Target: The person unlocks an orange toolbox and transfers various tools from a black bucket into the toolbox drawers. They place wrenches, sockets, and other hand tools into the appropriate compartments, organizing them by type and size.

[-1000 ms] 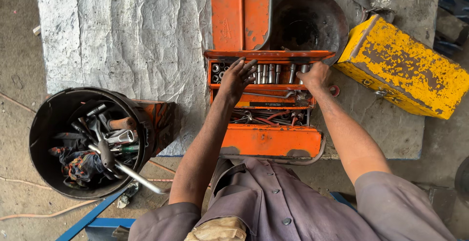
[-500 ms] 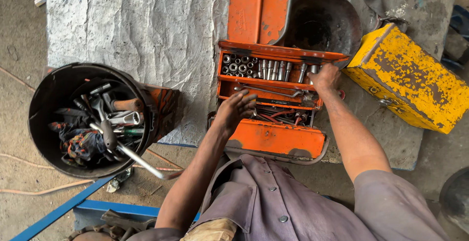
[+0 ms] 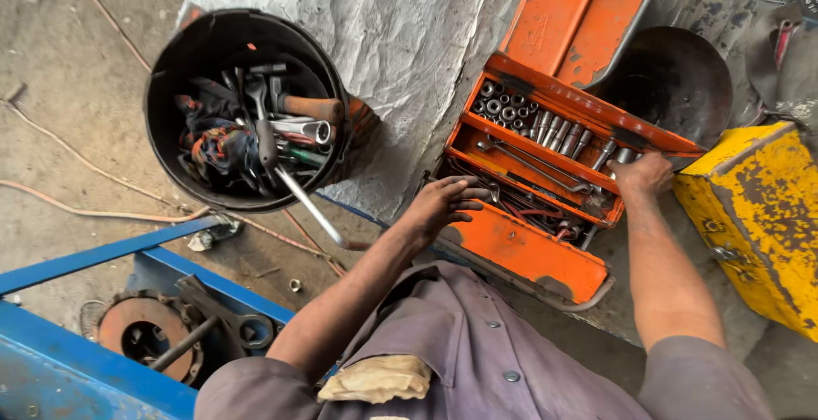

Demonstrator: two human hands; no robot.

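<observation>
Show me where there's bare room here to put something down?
The crinkled grey sheet between the black bucket and the orange toolbox lies bare. So does the ground left of the bucket. The bucket, the toolbox trays and the stretch toward the yellow box are crowded.

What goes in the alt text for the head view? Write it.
A person's left hand hovers open over an open orange toolbox of sockets while the right hand grips its tray edge. A black bucket of tools stands left, a yellow box right.
</observation>
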